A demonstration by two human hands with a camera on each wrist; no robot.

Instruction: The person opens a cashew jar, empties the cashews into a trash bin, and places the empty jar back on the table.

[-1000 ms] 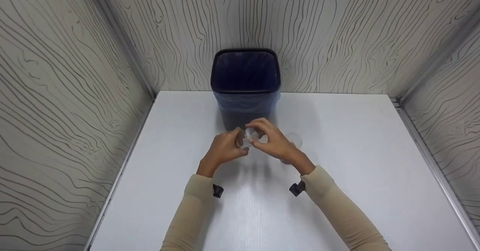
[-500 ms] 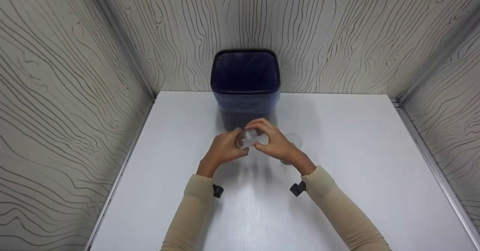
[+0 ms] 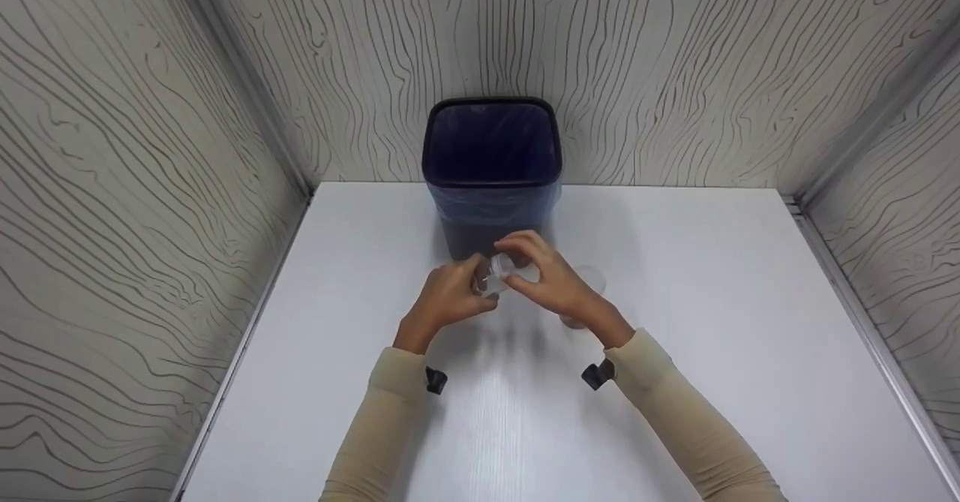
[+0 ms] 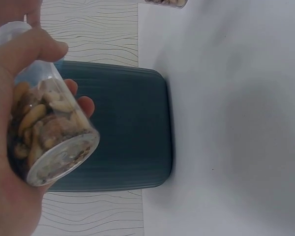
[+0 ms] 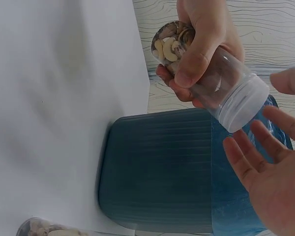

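My left hand [image 3: 448, 292] grips a clear plastic jar [image 4: 51, 115] by its body. The jar is tilted, with cashews and other brownish pieces gathered at its bottom end, and its translucent screw lid [image 5: 245, 103] faces my right hand [image 5: 278, 169]. In the right wrist view, that hand's fingers are spread around the lid, with a gap between thumb and lid; whether any fingertip touches it is hard to tell. A second clear jar [image 3: 591, 281] with similar contents stands on the table, partly hidden behind my right wrist.
A dark bin [image 3: 491, 220] with a blue liner [image 3: 495, 198] stands behind the hands at the table's back edge. The white table [image 3: 720, 322] is enclosed by wood-patterned walls [image 3: 675, 74] at the back and both sides.
My right fingers, earlier closer around the lid, have spread and shifted slightly up and right. The left hand stays in place with the jar.
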